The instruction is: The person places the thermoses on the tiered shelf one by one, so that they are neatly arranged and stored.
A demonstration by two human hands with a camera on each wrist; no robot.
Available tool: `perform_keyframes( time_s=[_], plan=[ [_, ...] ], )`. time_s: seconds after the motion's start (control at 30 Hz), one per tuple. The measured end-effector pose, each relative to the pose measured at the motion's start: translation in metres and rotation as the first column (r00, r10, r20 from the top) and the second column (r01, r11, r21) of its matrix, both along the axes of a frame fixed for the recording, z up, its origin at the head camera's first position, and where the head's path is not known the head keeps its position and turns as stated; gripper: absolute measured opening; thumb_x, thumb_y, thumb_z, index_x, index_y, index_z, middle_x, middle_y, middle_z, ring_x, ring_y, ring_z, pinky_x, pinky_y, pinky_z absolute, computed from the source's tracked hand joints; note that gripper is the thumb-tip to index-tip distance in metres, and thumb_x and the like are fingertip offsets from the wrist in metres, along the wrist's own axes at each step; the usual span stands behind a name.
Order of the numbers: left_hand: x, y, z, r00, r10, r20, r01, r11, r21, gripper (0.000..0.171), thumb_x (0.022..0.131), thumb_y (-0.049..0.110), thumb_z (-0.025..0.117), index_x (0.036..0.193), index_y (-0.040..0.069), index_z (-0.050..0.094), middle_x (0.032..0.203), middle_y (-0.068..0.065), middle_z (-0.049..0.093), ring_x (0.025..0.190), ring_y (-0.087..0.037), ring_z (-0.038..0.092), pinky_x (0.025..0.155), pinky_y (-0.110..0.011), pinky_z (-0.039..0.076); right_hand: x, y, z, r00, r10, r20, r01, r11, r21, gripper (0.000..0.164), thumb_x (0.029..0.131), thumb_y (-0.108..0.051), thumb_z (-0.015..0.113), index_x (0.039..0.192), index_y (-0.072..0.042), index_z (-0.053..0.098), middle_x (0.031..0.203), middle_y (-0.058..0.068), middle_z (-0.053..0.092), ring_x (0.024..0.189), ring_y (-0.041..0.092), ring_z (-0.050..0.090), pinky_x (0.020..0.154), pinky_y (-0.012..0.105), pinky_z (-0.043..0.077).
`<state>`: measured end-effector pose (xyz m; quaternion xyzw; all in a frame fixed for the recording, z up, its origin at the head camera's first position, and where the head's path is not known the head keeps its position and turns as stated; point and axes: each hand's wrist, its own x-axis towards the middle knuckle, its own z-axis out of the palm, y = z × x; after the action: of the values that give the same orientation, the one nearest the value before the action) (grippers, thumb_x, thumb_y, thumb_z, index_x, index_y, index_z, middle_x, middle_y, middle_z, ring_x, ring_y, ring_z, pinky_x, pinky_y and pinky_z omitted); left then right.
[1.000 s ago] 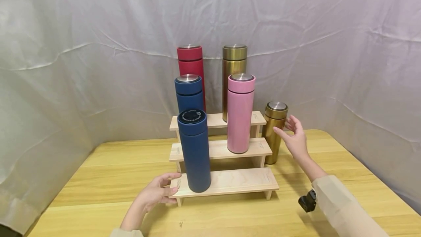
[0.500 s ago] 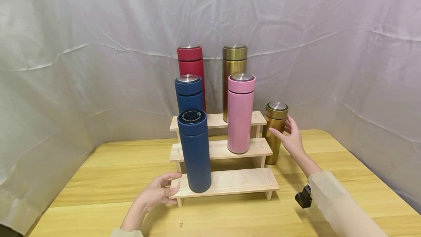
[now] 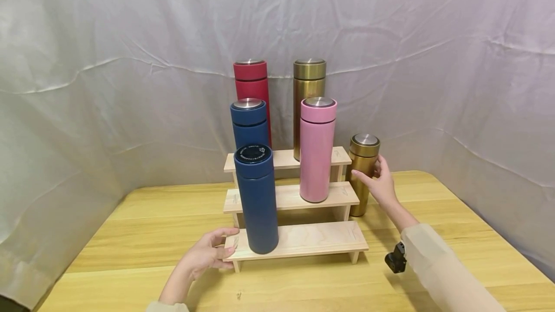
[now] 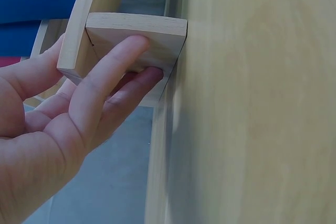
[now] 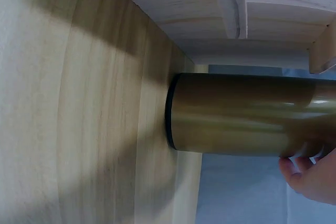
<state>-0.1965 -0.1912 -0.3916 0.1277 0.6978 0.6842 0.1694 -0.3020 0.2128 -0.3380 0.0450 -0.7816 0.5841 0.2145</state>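
My left hand (image 3: 205, 253) grips the left end of the bottom step of a three-tier wooden display stand (image 3: 321, 238). In the left wrist view its fingers (image 4: 105, 77) lie against the step's leg. My right hand (image 3: 381, 184) holds a gold thermos (image 3: 361, 177) that stands upright on the table, right of the stand. The thumb lies across its front, while the other fingers are partly hidden behind it. The right wrist view shows the thermos base resting on the tabletop.
A dark blue thermos (image 3: 257, 206) stands on the bottom step. Another blue thermos (image 3: 250, 131) and a pink thermos (image 3: 316, 158) occupy the middle step. Red (image 3: 251, 85) and gold (image 3: 309, 85) thermoses stand on top. Grey cloth (image 3: 277, 13) hangs behind the wooden table (image 3: 173, 211).
My right hand has moved left onto the gold thermos, and its fingers have closed round it. The left hand and the stand have stayed in place.
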Motion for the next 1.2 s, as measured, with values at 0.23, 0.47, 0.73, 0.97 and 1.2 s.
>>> perform_keyframes(
  time_s=[0.23,0.47,0.73,0.97,1.2],
  plan=[
    [0.000,0.000,-0.001,1.000,-0.002,0.001,0.002,1.000,-0.001,0.053,0.086,-0.001,0.055,0.129,-0.015,0.027,0.126,-0.038,0.027,0.084,-0.022,0.056,0.072,-0.045,0.052,-0.001,0.000,-0.001,1.000,-0.026,0.004,0.026,1.000,-0.009,0.072,0.079,-0.011,0.068,0.137,-0.002,0.026,0.119,0.025,0.047,0.099,0.026,0.044,0.077,0.023,0.039],
    [0.000,0.000,0.000,1.000,-0.001,0.004,0.001,1.000,-0.001,0.053,0.086,-0.001,0.055,0.129,-0.014,0.027,0.126,-0.036,0.027,0.085,-0.021,0.054,0.073,-0.045,0.052,-0.007,0.003,-0.010,0.991,-0.121,-0.055,0.122,0.992,0.015,0.075,0.075,-0.019,0.073,0.135,-0.003,0.030,0.116,0.023,0.051,0.095,0.022,0.047,0.077,0.021,0.041],
    [0.000,0.000,0.000,1.000,-0.004,0.009,0.004,1.000,0.008,0.052,0.086,-0.002,0.054,0.129,-0.015,0.027,0.122,-0.032,0.034,0.082,-0.020,0.055,0.073,-0.044,0.052,-0.005,0.004,-0.011,0.984,-0.165,-0.065,0.166,0.986,0.000,0.073,0.073,-0.018,0.074,0.133,-0.003,0.035,0.112,0.022,0.053,0.093,0.022,0.049,0.075,0.020,0.042],
    [-0.001,0.000,0.000,1.000,-0.005,0.008,0.005,1.000,0.010,0.053,0.086,-0.002,0.054,0.129,-0.015,0.027,0.122,-0.032,0.033,0.082,-0.020,0.055,0.073,-0.045,0.052,-0.002,0.005,-0.009,0.983,-0.177,-0.053,0.178,0.984,0.017,0.074,0.072,-0.016,0.075,0.133,-0.003,0.035,0.114,0.022,0.053,0.096,0.024,0.049,0.078,0.023,0.042],
    [0.000,0.000,0.000,1.000,-0.003,0.007,0.003,1.000,0.003,0.052,0.086,-0.003,0.054,0.129,-0.015,0.027,0.122,-0.033,0.033,0.082,-0.021,0.055,0.073,-0.045,0.052,0.005,0.009,-0.006,0.985,-0.166,-0.057,0.167,0.986,0.020,0.076,0.073,-0.017,0.075,0.135,-0.005,0.034,0.116,0.023,0.052,0.099,0.028,0.050,0.081,0.026,0.043]
  ],
)
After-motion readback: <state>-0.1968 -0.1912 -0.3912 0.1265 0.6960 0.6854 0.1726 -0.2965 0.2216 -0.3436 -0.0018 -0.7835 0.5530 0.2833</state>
